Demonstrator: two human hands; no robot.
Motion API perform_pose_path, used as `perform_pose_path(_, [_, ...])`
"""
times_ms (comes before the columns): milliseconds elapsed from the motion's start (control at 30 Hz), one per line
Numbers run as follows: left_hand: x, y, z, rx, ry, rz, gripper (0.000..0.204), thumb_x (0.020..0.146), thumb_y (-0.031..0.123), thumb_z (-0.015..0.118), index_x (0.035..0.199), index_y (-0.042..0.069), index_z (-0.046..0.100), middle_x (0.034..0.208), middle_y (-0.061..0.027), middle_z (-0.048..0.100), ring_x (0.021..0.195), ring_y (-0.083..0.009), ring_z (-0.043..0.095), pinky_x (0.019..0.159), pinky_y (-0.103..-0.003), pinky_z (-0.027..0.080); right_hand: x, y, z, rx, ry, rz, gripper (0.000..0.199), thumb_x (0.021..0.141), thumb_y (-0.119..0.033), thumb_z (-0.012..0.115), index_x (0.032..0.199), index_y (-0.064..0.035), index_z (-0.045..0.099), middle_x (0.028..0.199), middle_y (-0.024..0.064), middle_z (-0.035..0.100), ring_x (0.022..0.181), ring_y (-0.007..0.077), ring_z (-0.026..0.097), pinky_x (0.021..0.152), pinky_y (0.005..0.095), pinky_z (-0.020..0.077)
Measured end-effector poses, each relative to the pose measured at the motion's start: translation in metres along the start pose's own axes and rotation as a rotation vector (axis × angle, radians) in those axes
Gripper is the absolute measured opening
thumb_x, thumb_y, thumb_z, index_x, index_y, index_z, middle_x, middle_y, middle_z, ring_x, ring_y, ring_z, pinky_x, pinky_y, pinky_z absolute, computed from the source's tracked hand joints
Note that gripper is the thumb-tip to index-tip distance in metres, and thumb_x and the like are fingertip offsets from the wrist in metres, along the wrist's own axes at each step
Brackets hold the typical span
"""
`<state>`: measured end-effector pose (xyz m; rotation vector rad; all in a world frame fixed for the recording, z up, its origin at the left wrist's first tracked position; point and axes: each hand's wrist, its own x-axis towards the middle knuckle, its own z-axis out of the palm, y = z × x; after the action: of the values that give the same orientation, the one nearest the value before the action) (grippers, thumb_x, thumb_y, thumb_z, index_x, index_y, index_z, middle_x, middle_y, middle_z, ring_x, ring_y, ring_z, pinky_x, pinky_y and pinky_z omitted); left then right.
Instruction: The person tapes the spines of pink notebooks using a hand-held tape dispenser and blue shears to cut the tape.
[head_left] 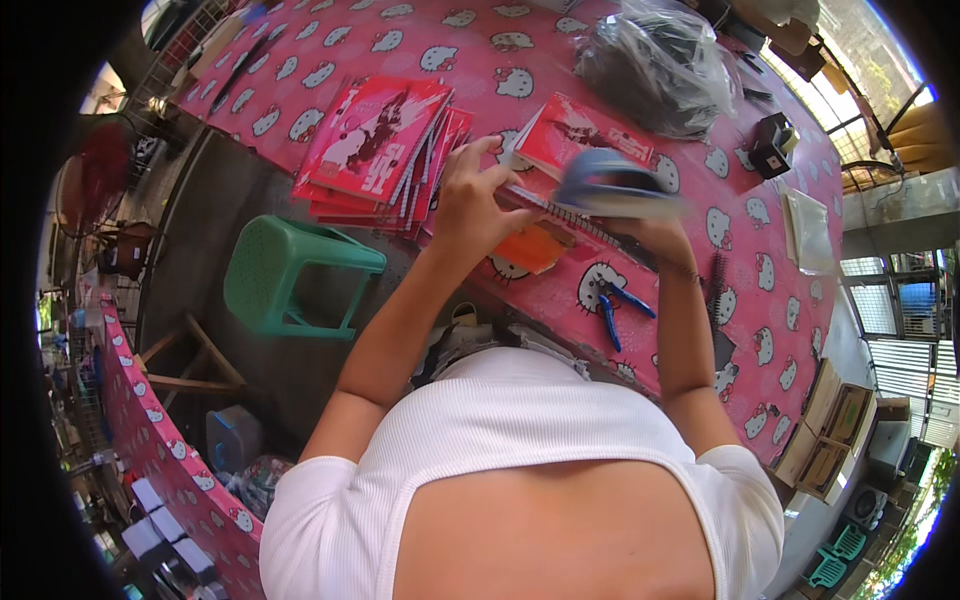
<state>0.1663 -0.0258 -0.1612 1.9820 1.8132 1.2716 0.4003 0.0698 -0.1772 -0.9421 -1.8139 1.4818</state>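
My left hand [472, 200] presses on the spiral edge of a red-covered notebook [580, 140] lying on the pink cartoon-cat tablecloth [300, 70]. My right hand [655, 232] holds a blurred blue-grey thing [612, 187] above the notebook's wire binding; its kind is unclear from the motion blur. An orange sheet [535, 247] lies under the notebook near my left wrist. A pile of several red notebooks [375, 150] sits to the left of my left hand.
Blue-handled pliers [615, 305] lie on the cloth near my right forearm. A black plastic bag [655, 65] sits at the far side, a small black device [772, 142] right of it. A green plastic stool [285, 275] stands beside the table.
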Motion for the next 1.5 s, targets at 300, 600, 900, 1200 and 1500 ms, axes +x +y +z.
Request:
perform_pose_path(300, [0.001, -0.009, -0.009, 0.04, 0.104, 0.016, 0.042, 0.053, 0.025, 0.088, 0.086, 0.007, 0.069, 0.127, -0.0169, 0.049, 0.112, -0.0332, 0.05, 0.092, -0.042, 0.044, 0.031, 0.0, 0.024, -0.332, 0.018, -0.089, 0.054, 0.058, 0.004, 0.07, 0.111, 0.001, 0.06, 0.098, 0.0045, 0.066, 0.088, 0.0149, 0.061, 0.08, 0.026, 0.048])
perform_pose_path(600, [-0.012, -0.047, -0.01, -0.622, -0.011, -0.31, 0.036, 0.072, 0.005, 0.078, 0.104, 0.003, 0.062, 0.102, -0.0065, 0.062, 0.094, -0.0114, 0.059, 0.077, -0.025, 0.049, 0.044, -0.01, 0.032, 0.141, -0.112, -0.126, 0.055, 0.061, 0.003, 0.065, 0.115, -0.0028, 0.06, 0.097, 0.0045, 0.066, 0.086, 0.0126, 0.058, 0.076, 0.0282, 0.048])
perform_pose_path(900, [-0.01, -0.064, -0.007, -0.873, 0.146, -0.391, 0.027, 0.079, 0.005, 0.072, 0.105, 0.004, 0.066, 0.094, -0.0059, 0.068, 0.083, -0.008, 0.06, 0.073, -0.023, 0.049, 0.069, 0.008, 0.041, -0.209, -0.137, -0.286, 0.048, 0.063, 0.005, 0.068, 0.11, -0.0016, 0.063, 0.1, 0.0056, 0.068, 0.09, 0.0131, 0.061, 0.079, 0.0277, 0.0485])
perform_pose_path(1200, [-0.007, -0.066, -0.02, -0.826, 0.022, -0.482, 0.029, 0.083, -0.006, 0.063, 0.111, -0.003, 0.063, 0.097, -0.0078, 0.067, 0.088, -0.0123, 0.062, 0.08, -0.026, 0.053, 0.068, 0.005, 0.047, -0.263, 0.058, -0.182, 0.04, 0.068, 0.001, 0.066, 0.107, -0.0008, 0.061, 0.095, 0.0039, 0.065, 0.088, 0.0111, 0.059, 0.076, 0.0269, 0.0478])
perform_pose_path(1500, [0.043, -0.049, -0.025, -0.736, -0.267, -0.222, 0.009, 0.084, 0.001, 0.066, 0.088, 0.002, 0.058, 0.096, -0.0099, 0.066, 0.084, -0.011, 0.062, 0.076, -0.024, 0.051, -0.051, 0.088, -0.076, -1.056, 0.794, 0.259, 0.045, 0.069, -0.021, 0.078, 0.105, -0.0003, 0.061, 0.098, 0.0183, 0.061, 0.088, 0.0372, 0.058, 0.081, 0.0424, 0.0474])
